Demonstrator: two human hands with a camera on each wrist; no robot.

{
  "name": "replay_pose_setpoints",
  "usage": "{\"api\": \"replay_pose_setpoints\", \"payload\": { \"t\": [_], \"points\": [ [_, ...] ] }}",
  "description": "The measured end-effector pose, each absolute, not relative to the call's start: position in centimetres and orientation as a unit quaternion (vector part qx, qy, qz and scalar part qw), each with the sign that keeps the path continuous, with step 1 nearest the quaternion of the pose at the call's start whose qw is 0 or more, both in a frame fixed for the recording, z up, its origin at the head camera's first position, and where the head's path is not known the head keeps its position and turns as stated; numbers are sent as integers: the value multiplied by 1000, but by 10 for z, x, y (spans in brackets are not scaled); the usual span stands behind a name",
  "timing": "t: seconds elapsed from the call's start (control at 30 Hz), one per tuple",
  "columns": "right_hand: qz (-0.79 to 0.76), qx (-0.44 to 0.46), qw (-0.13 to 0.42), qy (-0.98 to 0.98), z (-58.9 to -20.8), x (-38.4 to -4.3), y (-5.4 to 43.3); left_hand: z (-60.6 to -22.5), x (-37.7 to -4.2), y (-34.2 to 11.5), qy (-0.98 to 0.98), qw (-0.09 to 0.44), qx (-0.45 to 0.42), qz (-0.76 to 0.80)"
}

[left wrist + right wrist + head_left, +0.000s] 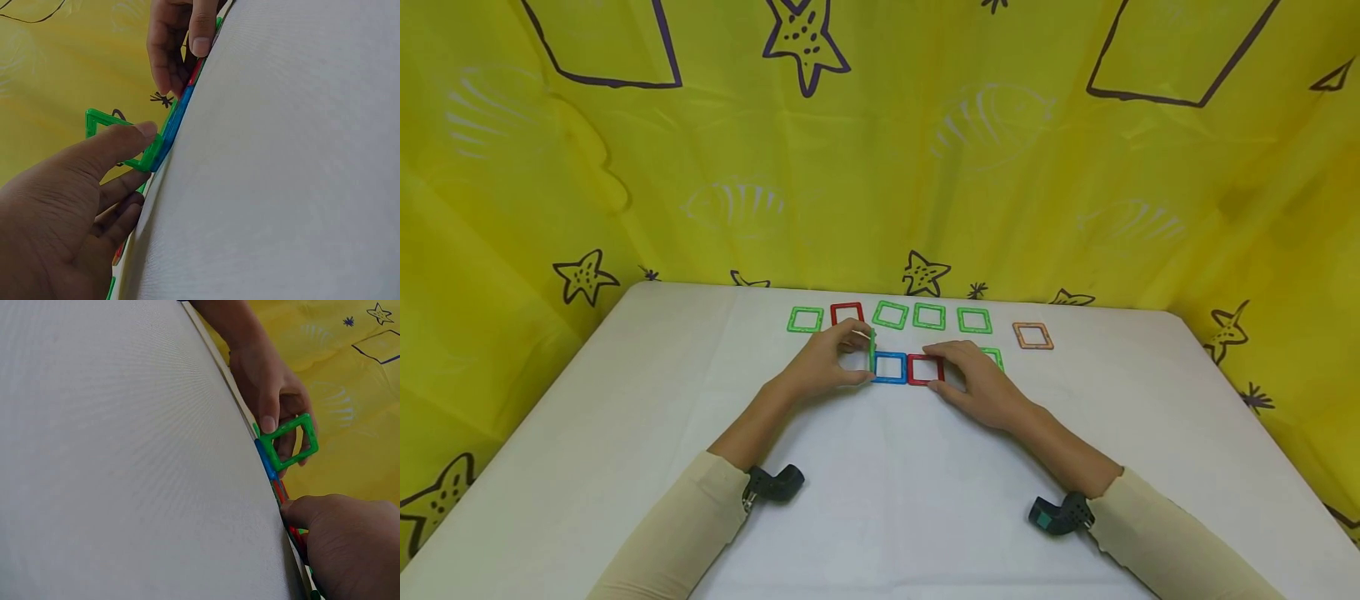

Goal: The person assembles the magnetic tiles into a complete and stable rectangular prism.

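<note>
A blue magnetic tile, a hollow square frame [891, 381], lies flat on the white table, edge to edge with a red square tile [922, 383] on its right. My left hand [820, 364] pinches a green square tile [267, 454] that stands upright at the blue tile's left edge. The thumb is on its near side and the fingers are at its far side. My right hand [983, 385] grips the red tile at its right end, thumb at the near edge and fingers at the far edge, covering part of it.
Behind the hands lies a row of flat square tiles: green [807, 308], red [847, 305], several more green [929, 306], and orange [1033, 324] at the right. Another green tile [995, 355] is partly hidden behind my right hand. A yellow patterned cloth [850, 208] hangs behind the table.
</note>
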State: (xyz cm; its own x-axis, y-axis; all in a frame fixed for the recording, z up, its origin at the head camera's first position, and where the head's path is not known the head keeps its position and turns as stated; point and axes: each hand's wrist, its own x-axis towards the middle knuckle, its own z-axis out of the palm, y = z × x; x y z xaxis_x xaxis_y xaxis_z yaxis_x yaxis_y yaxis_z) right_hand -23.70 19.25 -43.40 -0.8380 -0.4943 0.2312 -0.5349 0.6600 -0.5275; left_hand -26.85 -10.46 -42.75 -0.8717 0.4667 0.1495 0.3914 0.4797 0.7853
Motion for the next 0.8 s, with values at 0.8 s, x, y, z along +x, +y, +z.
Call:
{"api": "replay_pose_setpoints", "payload": {
  "t": [0.8],
  "points": [
    [291, 278, 30, -915, -431, -236, 192, -429, -270, -107, 856, 42, 262, 444]
  ]
}}
